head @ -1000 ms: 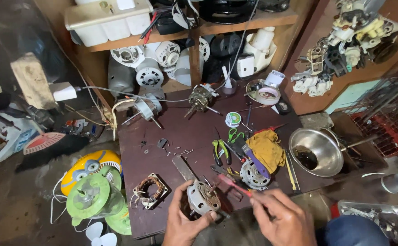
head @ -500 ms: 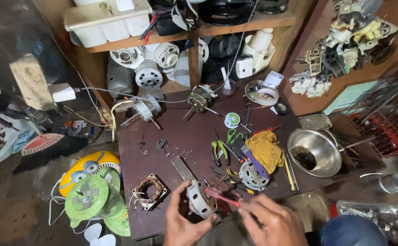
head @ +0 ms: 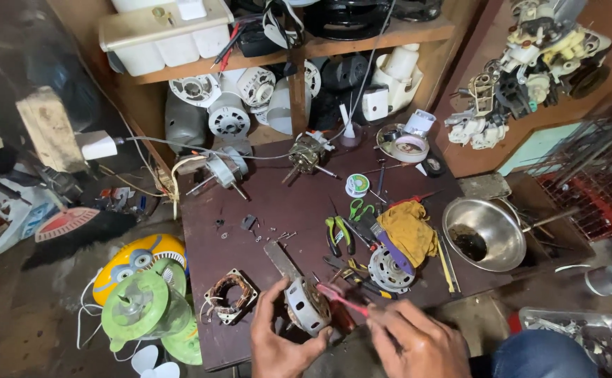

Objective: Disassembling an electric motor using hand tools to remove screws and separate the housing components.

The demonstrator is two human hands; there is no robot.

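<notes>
The motor housing [head: 307, 306] sits gripped in the left hand [head: 276, 344], beside the right hand [head: 415, 344].

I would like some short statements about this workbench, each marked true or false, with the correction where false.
1. The left hand holds a round grey motor housing. True.
2. The right hand holds a hammer. False: it holds a thin red-handled tool, its tip at the housing.
3. The metal bowl sits at the table's left end. False: it is at the right end.
4. A yellow cloth lies beside green-handled pliers. True.
5. A copper-wound stator lies left of the left hand. True.
</notes>
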